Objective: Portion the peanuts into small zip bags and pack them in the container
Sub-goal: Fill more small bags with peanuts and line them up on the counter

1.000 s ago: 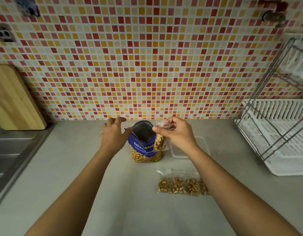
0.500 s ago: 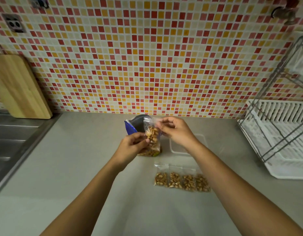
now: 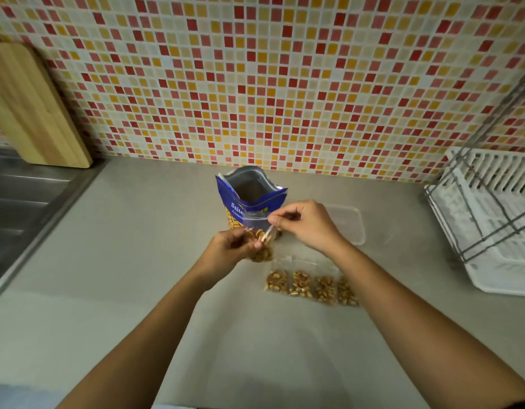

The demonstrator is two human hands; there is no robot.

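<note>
At frame centre, the left hand (image 3: pixel 230 247) grips the small zip bag (image 3: pixel 257 221) low while the right hand (image 3: pixel 307 225) pinches its top; squeezing before it seals could spill peanuts (image 3: pixel 262 255).

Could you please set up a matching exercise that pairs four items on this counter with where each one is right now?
Things:
1. blue peanut pouch
2. small zip bag
3. row of filled bags
4. clear container

Places:
A. lying flat on the counter, nearest the person
B. held by the left hand and right hand
C. standing open, close to the tiled wall
D. on the counter just beyond the right hand

Pairs: 1-C, 2-B, 3-A, 4-D.
</note>
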